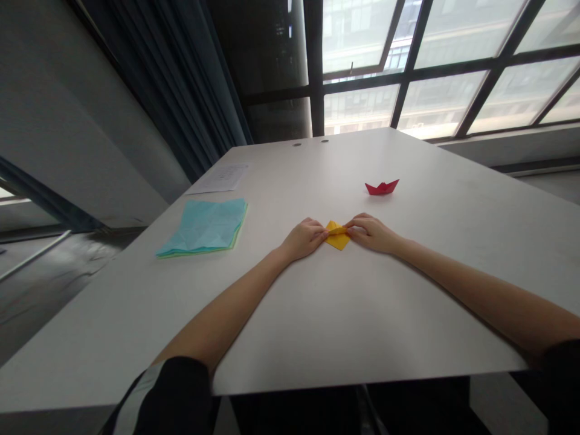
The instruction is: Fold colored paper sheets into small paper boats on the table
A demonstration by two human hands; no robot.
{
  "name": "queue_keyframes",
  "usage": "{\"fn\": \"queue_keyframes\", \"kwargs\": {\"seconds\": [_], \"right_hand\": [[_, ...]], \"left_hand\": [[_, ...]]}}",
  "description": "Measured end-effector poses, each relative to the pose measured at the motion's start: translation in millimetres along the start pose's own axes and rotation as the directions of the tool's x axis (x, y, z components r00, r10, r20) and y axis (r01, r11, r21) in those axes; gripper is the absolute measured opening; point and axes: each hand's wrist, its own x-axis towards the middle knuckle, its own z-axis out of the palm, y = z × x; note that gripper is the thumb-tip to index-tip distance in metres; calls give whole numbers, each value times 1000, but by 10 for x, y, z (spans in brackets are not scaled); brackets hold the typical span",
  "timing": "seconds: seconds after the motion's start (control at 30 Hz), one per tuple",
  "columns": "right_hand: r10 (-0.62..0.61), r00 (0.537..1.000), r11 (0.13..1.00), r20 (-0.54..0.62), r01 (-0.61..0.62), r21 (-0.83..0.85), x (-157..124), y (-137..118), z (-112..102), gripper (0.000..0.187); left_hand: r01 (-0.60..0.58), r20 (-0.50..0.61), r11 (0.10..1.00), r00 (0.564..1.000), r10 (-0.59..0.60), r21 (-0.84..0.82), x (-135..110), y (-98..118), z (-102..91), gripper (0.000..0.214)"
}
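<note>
A small folded piece of yellow origami paper (338,240) lies on the white table between my hands, a pointed flap standing along its far side. My left hand (304,238) pinches its left corner between thumb and fingers. On the opposite corner, my right hand (372,233) has its fingertips closed. Beyond my right hand sits a red paper boat (382,188), upright and touched by neither hand. Exact creases under my fingertips are hidden.
To the left lies a stack of creased light-blue paper (206,225) with green edges beneath. Behind it is a printed white sheet (222,179). The white table (290,326) ends at a front edge near my body. Dark-framed windows (362,103) and a blue curtain (181,78) stand beyond.
</note>
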Motion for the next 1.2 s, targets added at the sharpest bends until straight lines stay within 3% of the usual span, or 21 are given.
{"fn": "queue_keyframes", "kwargs": {"seconds": [0.27, 0.53, 0.7, 1.03, 1.2], "right_hand": [[145, 988, 987, -56, -141, 72, 18, -85, 0, 32], [-35, 999, 999, -31, 35, -12, 50, -51, 71, 24], [-46, 999, 995, -26, 43, -86, 51, -17, 106, 26], [-33, 999, 992, 14, 34, -118, 31, -8, 67, 27], [7, 1000, 993, 14, -5, -118, 8, -11, 59, 28]], "left_hand": [[169, -71, 984, 982, -172, -47, 11, 69, 9, 30], [23, -40, 981, 999, -16, 194, 3, 31, 49, 22], [-122, 42, 963, 992, 115, 240, 11, 11, 63, 26], [-155, 160, 960, 980, 120, 234, 34, 48, -60, 32], [-92, 185, 960, 982, 43, 263, 61, 72, -194, 30]]}}
